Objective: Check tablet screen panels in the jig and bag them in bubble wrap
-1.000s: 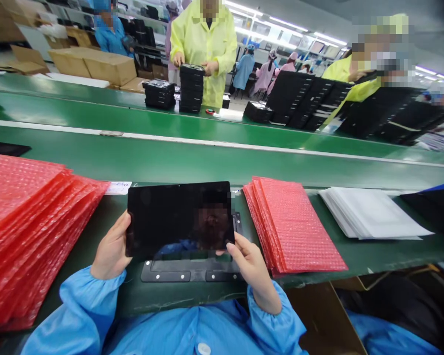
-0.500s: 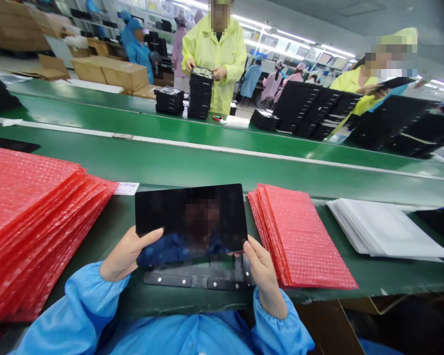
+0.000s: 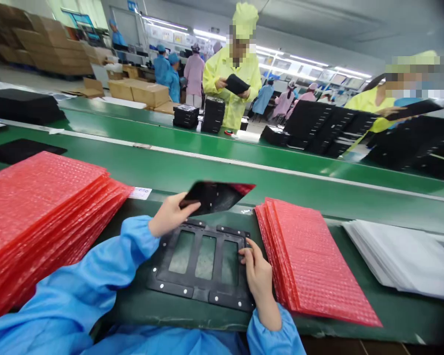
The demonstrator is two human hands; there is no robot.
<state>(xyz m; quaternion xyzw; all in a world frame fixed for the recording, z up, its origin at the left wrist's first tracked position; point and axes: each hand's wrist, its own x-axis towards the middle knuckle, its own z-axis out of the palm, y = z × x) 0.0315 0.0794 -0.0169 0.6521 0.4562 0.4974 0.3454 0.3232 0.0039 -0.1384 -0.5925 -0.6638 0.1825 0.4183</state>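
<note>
- Now a black glossy tablet (image 3: 218, 197) up off the fixture and tilted steeply, its far corner aimed toward the conveyor; no longer level over the frame and between both hands as a moment ago;
- left hand (image 3: 169, 214) alone on that tablet, pinching its near edge between thumb and slightly spread fingers; blue sleeve (image 3: 133, 241) reaching across from the left;
- right hand (image 3: 257, 276) now off the tablet, its fingers (image 3: 246, 255) pressed together and resting on the right edge of the black frame fixture (image 3: 170, 287); no pinch on anything there;
- fixture uncovered as a result, with three rectangular windows and the metal rivets along its border in full view; tablet now apart from it, just above its far edge, and one hand free;
- beside the left forearm, a tall stack of red bubble bags (image 3: 48, 207); right of the fixture, a lower stack of red bubble bags (image 3: 311, 266), then a pile of white sheets (image 3: 403, 259);
- beyond, a green conveyor belt (image 3: 222, 177); farther off, a co-worker in a yellow gown (image 3: 231, 74) holding a black panel (image 3: 237, 84) above stacked black trays (image 3: 213, 114).
</note>
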